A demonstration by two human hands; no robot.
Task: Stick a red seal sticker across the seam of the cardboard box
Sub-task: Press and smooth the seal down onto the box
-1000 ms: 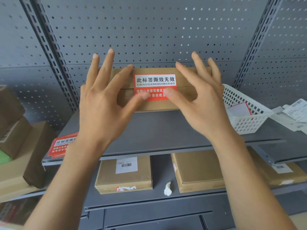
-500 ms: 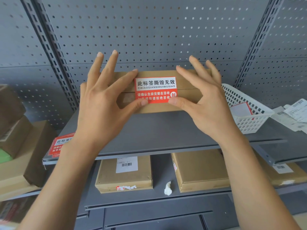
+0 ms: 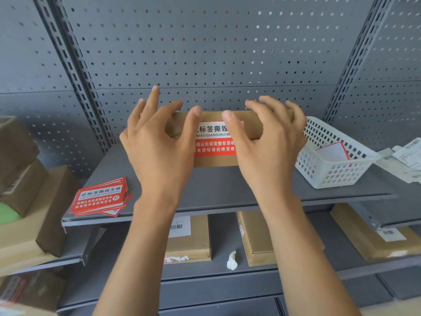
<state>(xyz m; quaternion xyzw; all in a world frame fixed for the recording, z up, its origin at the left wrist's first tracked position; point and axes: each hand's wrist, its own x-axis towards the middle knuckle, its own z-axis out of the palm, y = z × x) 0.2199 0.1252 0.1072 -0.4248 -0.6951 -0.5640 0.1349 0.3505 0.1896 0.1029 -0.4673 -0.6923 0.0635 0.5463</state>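
A flat cardboard box [image 3: 214,161] stands on its edge at the back of the grey shelf [image 3: 216,189], against the pegboard. A red seal sticker [image 3: 215,145] with white lettering lies across its horizontal seam. My left hand [image 3: 157,151] rests at the box's left part, fingers spread, thumb tip on the box by the sticker's top left corner. My right hand [image 3: 268,151] covers the box's right part, thumb tip at the sticker's top right, fingers curled over the box's upper edge. Both hands hide the sticker's side edges.
A stack of red seal stickers [image 3: 100,197] lies at the shelf's front left. A white plastic basket [image 3: 330,174] stands to the right, loose paper labels [image 3: 405,156] beyond it. Cardboard boxes [image 3: 189,245] and crumpled paper [image 3: 232,261] sit on the lower shelf; more boxes [image 3: 27,201] stack at left.
Both thumbs have slid from the sticker's lower edge up to its top corners. My right fingers have curled over the box's upper edge. The view has shifted slightly.
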